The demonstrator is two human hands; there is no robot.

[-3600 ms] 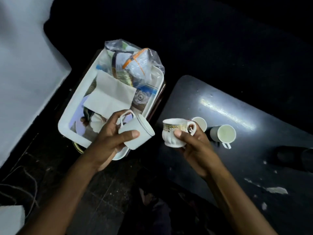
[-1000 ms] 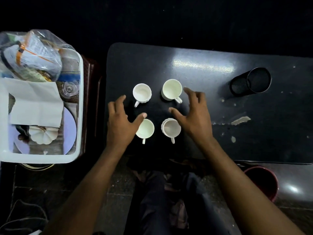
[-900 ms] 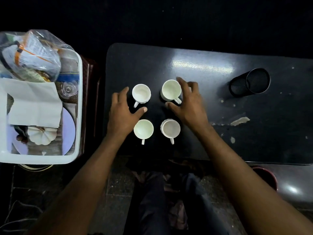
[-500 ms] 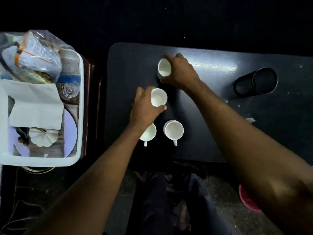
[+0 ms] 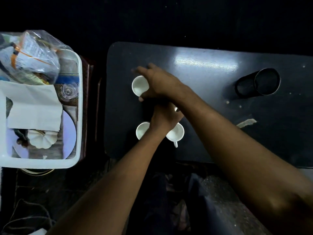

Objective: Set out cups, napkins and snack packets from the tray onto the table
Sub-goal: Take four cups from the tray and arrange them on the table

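On the dark table (image 5: 211, 78), my right hand (image 5: 160, 83) reaches across to the left and grips a white cup (image 5: 139, 85) between thumb and fingers. My left hand (image 5: 165, 117) lies under the right forearm, closed over another white cup (image 5: 176, 109), of which only a sliver shows. Two more white cups (image 5: 142, 130) (image 5: 177, 133) stand near the front edge, partly covered by my left wrist. The white tray (image 5: 79, 106) on the left holds a folded napkin (image 5: 33, 106), bagged snack packets (image 5: 33, 55) and an upturned ribbed white cup (image 5: 40, 139).
A black mesh holder (image 5: 259, 83) lies on its side at the table's far right. A small clear glass (image 5: 68, 89) stands in the tray beside the napkin. Torn paper scraps (image 5: 246, 122) lie on the table's right half. My legs are below the front edge.
My right hand has carried its cup from the far middle toward the left. My left hand has slid its cup to the right, so the forearms now cross.
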